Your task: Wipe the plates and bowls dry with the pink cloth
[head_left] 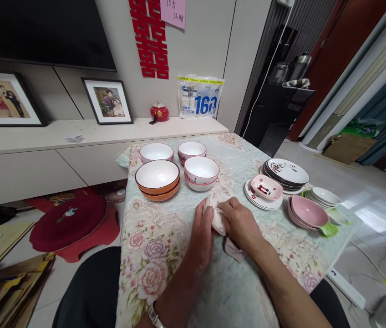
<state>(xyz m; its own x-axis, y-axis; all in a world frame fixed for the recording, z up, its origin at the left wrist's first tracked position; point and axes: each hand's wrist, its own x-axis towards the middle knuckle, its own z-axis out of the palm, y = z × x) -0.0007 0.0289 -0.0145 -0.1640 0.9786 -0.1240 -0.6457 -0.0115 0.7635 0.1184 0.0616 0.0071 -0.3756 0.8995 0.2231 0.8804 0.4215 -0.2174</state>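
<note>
Both my hands meet near the middle of the table over a small pale dish (218,222) and a light cloth (231,248). My left hand (202,237) cups the dish from the left. My right hand (241,224) presses the cloth onto the dish from the right, and a fold of cloth hangs out below my right wrist. Most of the dish is hidden by my fingers. Just beyond my hands stands a white bowl with a red rim (201,172).
The floral tablecloth (152,255) carries stacked orange bowls (158,180), two more white bowls (156,152), a stack of plates (286,173), a pink dish on plates (266,187) and pink bowls (308,213). A low cabinet (43,155) stands behind.
</note>
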